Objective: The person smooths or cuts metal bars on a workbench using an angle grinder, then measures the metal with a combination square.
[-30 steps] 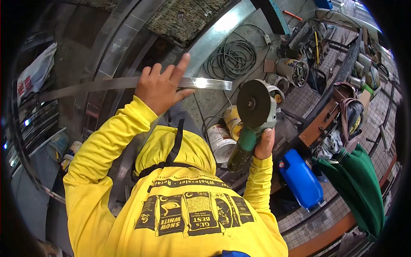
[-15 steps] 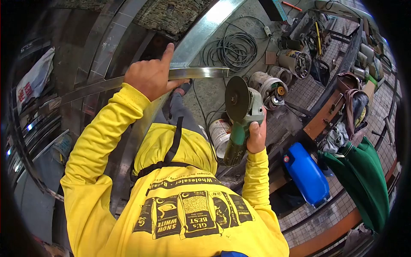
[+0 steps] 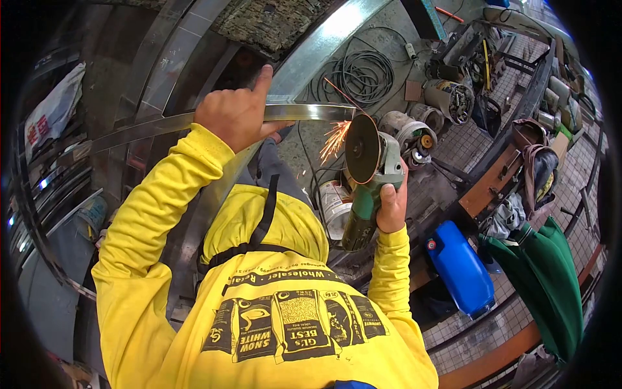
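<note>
My left hand (image 3: 232, 117) is wrapped round a shiny metal strip (image 3: 308, 112), its index finger stretched out along a wide metal beam (image 3: 304, 55). In my right hand (image 3: 392, 204) is a green angle grinder (image 3: 361, 217), held upright with the thumb across its body. The grinder's dark disc (image 3: 361, 149) meets the strip's right end, and orange sparks (image 3: 335, 139) spray down and left from there. Part of my right hand's grip is hidden behind the grinder.
A coiled black cable (image 3: 363, 76) lies on the floor ahead. White buckets (image 3: 335, 206) stand near the grinder, some holding discs and tools. To the right are a blue jug (image 3: 461, 267) and green cloth (image 3: 547, 279). More curved metal strips (image 3: 48, 214) are stacked at left.
The grinder's disc has come against the strip's end, and sparks now fly. My left hand and the strip appear slightly farther right in view.
</note>
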The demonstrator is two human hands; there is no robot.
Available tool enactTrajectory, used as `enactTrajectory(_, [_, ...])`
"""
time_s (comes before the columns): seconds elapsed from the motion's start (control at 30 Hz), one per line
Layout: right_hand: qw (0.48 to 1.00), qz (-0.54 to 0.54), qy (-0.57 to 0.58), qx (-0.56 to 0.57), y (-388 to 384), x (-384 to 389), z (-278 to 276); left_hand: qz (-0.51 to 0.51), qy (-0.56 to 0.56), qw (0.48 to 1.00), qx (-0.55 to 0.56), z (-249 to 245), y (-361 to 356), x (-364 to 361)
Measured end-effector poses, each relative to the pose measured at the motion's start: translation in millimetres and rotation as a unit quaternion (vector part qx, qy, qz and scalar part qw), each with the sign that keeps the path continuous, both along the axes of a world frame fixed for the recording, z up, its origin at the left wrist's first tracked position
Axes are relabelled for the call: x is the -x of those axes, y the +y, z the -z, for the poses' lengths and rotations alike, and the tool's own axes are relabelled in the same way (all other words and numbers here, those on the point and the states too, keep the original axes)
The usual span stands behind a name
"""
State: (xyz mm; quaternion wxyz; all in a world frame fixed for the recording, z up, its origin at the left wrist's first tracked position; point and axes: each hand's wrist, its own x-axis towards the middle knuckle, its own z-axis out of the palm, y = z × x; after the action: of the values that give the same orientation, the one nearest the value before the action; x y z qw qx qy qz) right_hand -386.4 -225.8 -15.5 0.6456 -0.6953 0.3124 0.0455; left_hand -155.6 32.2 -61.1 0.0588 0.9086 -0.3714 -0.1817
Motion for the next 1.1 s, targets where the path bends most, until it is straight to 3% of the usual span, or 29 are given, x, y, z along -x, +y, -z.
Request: enactTrajectory(1.1, [1.0, 0.009, -0.002, -0.013, -7.1, -12.8, -6.0, -0.012, 0.026, 0.999, -0.028, -4.3, -5.4, -0.2])
